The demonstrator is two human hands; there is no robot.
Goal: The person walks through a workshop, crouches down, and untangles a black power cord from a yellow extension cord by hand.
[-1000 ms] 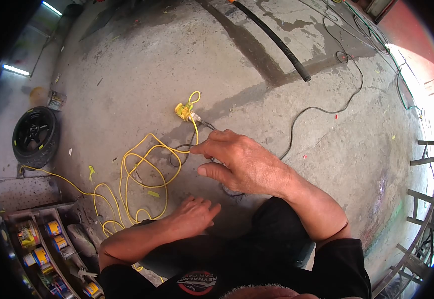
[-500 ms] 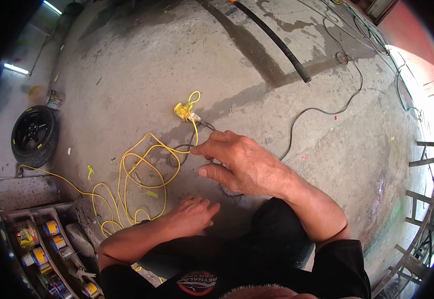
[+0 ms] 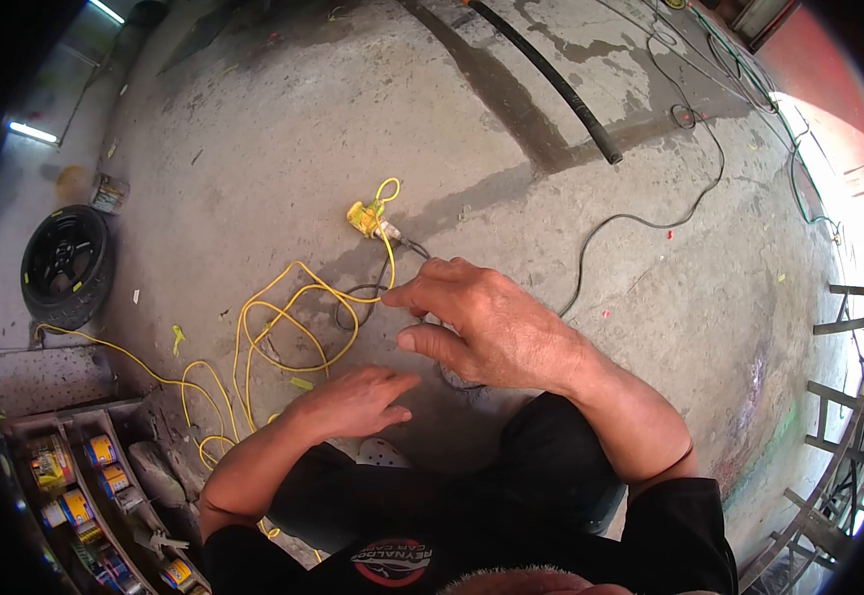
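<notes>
My right hand hovers above the floor, palm down, thumb apart from its bent fingers, with nothing visible between them. Its fingertips overlap the view of a yellow extension cord and a dark cable, though no contact can be made out. Lower and to the left, my left hand is held in the air, fingers stretched forward and thumb apart, holding nothing. Below it shows a pale, dotted shoe. A greyish thing under my right hand is mostly hidden.
Ahead lies the cord's yellow socket end. A black hose crosses the floor farther off. To the left are a wheel and a shelf of cans. Metal frames stand at right, near more cables.
My left hand has risen forward and slightly left, its fingers straightening, and the dotted shoe has come into view beneath it. My right hand has hardly moved.
</notes>
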